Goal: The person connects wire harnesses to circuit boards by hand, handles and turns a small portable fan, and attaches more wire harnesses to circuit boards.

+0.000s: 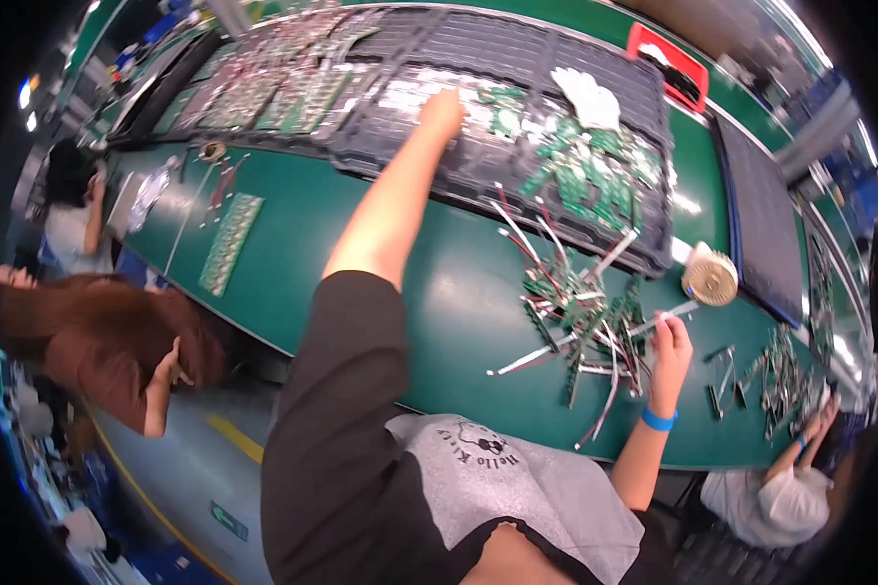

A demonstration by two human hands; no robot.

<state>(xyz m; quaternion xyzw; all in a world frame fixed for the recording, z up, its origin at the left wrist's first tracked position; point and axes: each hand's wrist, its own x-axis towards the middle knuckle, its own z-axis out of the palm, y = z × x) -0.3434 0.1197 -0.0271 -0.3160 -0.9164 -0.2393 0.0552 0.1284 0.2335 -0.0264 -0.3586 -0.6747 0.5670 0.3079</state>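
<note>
My left arm stretches forward, and my left hand is over the black tray, beside rows of shiny silver-white parts. Its fingers point away and are hidden, so what they hold does not show. My right hand, with a blue wristband, is closed with its fingertips on a white cable. That cable runs at the edge of a tangled pile of green circuit boards with white and dark red leads on the green table. More loose boards lie in the tray's right part.
A white glove rests on the tray's far right. Beyond stands a red bin; a round tan object sits right of the tray. At left are a board panel and board-filled trays. Co-workers sit on both sides.
</note>
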